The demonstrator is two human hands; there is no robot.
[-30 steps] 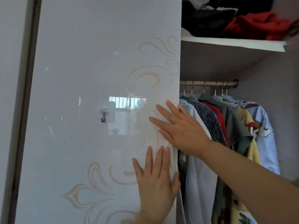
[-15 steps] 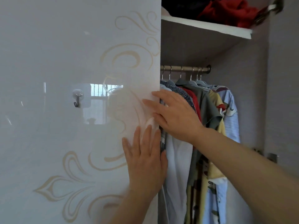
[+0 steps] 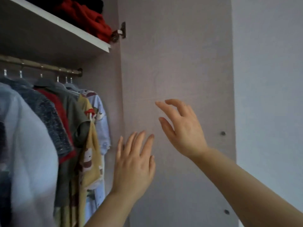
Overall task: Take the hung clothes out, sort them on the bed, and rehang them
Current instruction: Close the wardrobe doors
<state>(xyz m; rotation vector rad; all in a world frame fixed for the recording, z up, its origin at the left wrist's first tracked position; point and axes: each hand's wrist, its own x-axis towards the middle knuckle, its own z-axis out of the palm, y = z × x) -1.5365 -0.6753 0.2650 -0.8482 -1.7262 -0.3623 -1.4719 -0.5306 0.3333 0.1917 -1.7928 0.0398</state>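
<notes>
Several clothes hang on hangers from a metal rail [image 3: 41, 66] at the left: a white shirt [image 3: 27, 145] nearest me, then a dark blue knit [image 3: 49, 118], a red garment [image 3: 61, 108], an olive shirt [image 3: 72, 115], a yellow printed one [image 3: 89, 163] and a light blue printed one [image 3: 101, 128]. My left hand [image 3: 133, 164] is raised with fingers apart, just right of the clothes, before the mauve open door panel [image 3: 177, 63]. My right hand [image 3: 182, 126] hovers higher and further right, fingers loosely curled, holding nothing.
A white shelf [image 3: 65, 28] above the rail carries a red folded garment [image 3: 91, 22] and dark items. A hinge [image 3: 120, 32] sits at the door's top. The door panel has small round fittings [image 3: 222, 133]. A pale wall [image 3: 268, 95] lies to the right.
Both hands have left the glossy white sliding door, which is now out of view at the left. The view has swung right, onto the open hinged door panel.
</notes>
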